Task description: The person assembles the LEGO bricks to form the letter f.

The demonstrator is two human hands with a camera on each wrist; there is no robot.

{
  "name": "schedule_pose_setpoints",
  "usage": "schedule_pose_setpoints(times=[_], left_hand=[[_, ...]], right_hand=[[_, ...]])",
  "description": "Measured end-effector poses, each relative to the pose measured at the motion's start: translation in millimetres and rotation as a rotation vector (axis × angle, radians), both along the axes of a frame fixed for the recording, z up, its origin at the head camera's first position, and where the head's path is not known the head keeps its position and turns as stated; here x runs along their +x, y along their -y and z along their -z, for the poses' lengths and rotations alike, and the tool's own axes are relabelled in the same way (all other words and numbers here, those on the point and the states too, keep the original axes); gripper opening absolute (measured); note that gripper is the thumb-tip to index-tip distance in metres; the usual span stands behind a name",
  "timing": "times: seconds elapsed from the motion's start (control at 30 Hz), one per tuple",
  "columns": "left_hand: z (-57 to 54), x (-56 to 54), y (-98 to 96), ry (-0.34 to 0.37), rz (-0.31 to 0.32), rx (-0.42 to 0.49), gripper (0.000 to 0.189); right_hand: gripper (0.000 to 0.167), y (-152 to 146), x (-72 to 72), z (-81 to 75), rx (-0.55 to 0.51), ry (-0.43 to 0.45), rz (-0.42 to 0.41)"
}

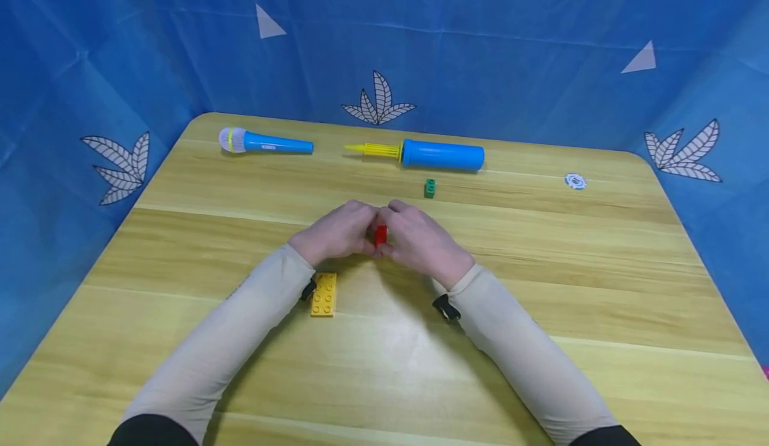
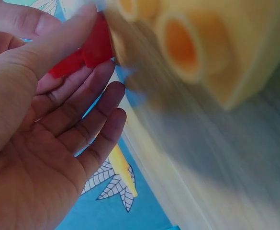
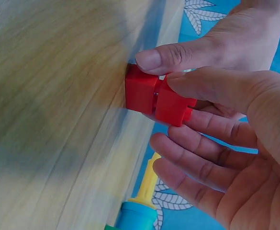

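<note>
Two red toy bricks meet end to end between my hands, with a narrow gap showing between them in the right wrist view. My left hand (image 1: 342, 231) pinches the lower red brick (image 3: 140, 89), its thumb lying along the side. My right hand (image 1: 423, 240) pinches the upper red brick (image 3: 171, 104), whose stud pokes out by the fingers. The other fingers of both hands spread loosely. By my left wrist lies a yellow studded brick (image 1: 324, 296), large and blurred in the left wrist view. Beyond the hands stands a small green brick (image 1: 430, 188).
Along the far side of the table (image 1: 571, 266) lie a blue toy microphone (image 1: 270, 143) and a blue hand pump (image 1: 441, 155) with a yellow nozzle. A round white-and-blue chip (image 1: 575, 181) is at the far right. Blue patterned cloth (image 1: 480, 52) hangs behind the table.
</note>
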State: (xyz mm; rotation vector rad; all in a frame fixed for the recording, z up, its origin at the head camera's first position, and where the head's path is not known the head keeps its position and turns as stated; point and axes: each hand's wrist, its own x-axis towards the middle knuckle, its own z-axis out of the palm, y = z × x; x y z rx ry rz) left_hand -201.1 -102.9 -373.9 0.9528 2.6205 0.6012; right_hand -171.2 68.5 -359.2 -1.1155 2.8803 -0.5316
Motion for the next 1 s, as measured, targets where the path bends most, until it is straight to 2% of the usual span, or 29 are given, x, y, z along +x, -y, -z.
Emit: schedule_pose_setpoints(times=[0.23,1.0], left_hand=[[1.3,-0.2,2.2,-0.005,-0.002,0.0,0.03],[2.8,-3.7,4.6,0.075,-0.024,0.049,0.031]], right_hand=[[0.031,3.5,-1.0,-0.9,0.021,0.015,0.007],[0.026,3.4,-1.7,3.1,-0.002,0.041,0.003]])
